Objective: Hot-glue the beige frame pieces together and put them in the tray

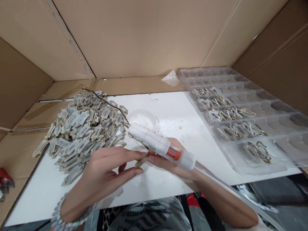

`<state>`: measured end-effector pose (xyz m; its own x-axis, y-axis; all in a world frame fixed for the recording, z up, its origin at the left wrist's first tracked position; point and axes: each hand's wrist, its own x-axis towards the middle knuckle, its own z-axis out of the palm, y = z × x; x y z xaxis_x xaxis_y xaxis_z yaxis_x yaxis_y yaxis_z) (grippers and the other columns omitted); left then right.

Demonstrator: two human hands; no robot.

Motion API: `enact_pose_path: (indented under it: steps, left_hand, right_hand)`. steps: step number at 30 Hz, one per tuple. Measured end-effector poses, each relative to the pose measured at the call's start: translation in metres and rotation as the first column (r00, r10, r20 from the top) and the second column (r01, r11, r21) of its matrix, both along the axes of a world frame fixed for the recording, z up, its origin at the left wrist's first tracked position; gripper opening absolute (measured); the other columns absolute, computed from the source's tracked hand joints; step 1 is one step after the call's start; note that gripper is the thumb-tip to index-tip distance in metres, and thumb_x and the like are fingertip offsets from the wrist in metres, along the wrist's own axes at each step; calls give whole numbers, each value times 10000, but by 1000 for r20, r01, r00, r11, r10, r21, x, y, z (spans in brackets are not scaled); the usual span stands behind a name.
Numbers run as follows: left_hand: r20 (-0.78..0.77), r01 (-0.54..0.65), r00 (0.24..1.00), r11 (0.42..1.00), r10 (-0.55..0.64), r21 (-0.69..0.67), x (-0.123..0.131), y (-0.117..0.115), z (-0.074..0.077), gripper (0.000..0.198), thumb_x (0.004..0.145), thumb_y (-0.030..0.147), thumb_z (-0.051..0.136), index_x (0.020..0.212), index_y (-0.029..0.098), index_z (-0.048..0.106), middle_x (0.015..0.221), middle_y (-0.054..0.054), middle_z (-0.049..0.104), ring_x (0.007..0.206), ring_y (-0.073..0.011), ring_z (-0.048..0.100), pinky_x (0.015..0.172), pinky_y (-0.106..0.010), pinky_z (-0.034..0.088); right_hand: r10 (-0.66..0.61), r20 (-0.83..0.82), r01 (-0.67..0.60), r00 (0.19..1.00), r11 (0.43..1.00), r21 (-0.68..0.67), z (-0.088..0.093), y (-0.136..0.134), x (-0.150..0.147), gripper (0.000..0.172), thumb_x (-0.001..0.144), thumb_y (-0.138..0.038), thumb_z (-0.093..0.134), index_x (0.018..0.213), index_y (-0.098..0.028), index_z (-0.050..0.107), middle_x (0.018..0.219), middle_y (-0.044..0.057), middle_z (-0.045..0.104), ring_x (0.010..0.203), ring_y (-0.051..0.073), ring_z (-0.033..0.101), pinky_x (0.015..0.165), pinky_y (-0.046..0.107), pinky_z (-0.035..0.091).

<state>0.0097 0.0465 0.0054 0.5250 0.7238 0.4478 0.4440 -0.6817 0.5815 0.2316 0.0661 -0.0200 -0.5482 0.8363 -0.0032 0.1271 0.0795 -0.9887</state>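
Observation:
My left hand (110, 170) pinches a small brownish-gold flat piece (141, 161), seen nearly edge-on, between thumb and index finger. The fingertips of my right hand (168, 160) meet the piece's other side. Those fingers are closed, and what lies in them is partly hidden. A thick white pen-shaped tool (154, 139) with a metal tip, an orange part and a pale rod at its rear crosses in front of my right hand. Whether the hand holds it cannot be told. To the left lies a heap of flat frame-shaped metal pieces (81, 128), similar in colour.
At right stands a clear plastic tray (231, 157) with compartments, several holding metal outline pieces (233, 114). A round white dish (141, 120) and scattered specks lie on the white board (168, 106). A dark cord (108, 102) crosses the heap. Cardboard walls (144, 38) enclose the back and sides.

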Motion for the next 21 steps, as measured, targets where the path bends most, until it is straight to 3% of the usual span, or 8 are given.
enact_pose_path:
  steps: [5, 10, 15, 21]
  left_hand:
    - [61, -18, 998, 1000, 19, -6, 6, 2, -2, 149, 888, 306, 732, 1019, 235, 730, 791, 3, 764, 587, -99, 652, 550, -188, 536]
    - [180, -45, 983, 999, 40, 23, 11, 3, -8, 180, 842, 363, 775, 972, 238, 765, 890, -52, 776, 780, -161, 735, 673, -236, 600]
    - [299, -50, 950, 991, 85, -123, 12, -5, -20, 207, 843, 350, 776, 1030, 264, 765, 915, -46, 800, 785, -187, 762, 723, -281, 635]
    - [495, -23, 849, 948, 186, -318, 20, -9, -26, 239, 803, 478, 785, 961, 298, 776, 868, -39, 797, 794, -205, 761, 701, -318, 650]
  right_hand:
    - [-54, -151, 38, 987, 993, -108, -8, 0, -4, 162, 804, -318, 748, 856, -185, 673, 963, 69, 742, 924, 246, 702, 853, 404, 574]
    - [-48, -128, 35, 991, 994, -105, -8, -1, -5, 163, 806, -251, 729, 957, -192, 713, 1010, 59, 765, 904, 226, 701, 862, 403, 574]
    - [-15, -173, -5, 985, 994, -113, -8, 0, -5, 226, 799, -286, 775, 979, -177, 695, 917, 34, 742, 837, 183, 693, 789, 340, 585]
    - [-44, -232, 16, 972, 992, -121, -7, 2, -7, 242, 712, -206, 832, 819, -201, 615, 750, -48, 627, 650, 108, 601, 636, 244, 531]
